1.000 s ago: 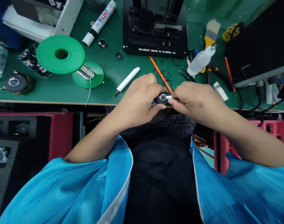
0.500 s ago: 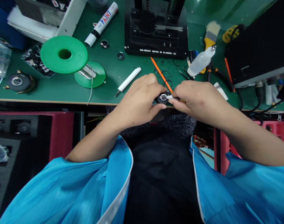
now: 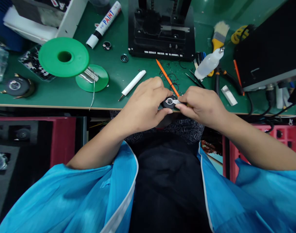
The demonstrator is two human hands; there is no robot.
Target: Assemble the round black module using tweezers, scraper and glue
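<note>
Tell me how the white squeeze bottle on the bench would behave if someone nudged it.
The squeeze bottle lies on its side on the green bench, and it looks round, so it would probably roll. It seems thin, see-through plastic, so likely light and easy to dent. The pliers beside it might stop it.

Bare counter (image 3: 53, 95) lies open left of the hands; ahead, the orange stick (image 3: 166, 77), white pen (image 3: 132, 84) and black fixture (image 3: 161, 30) (close behind) crowd the way.

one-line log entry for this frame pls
left hand: grips small round black part | right hand: holds white-tipped tool against part | location: green bench front edge
</note>
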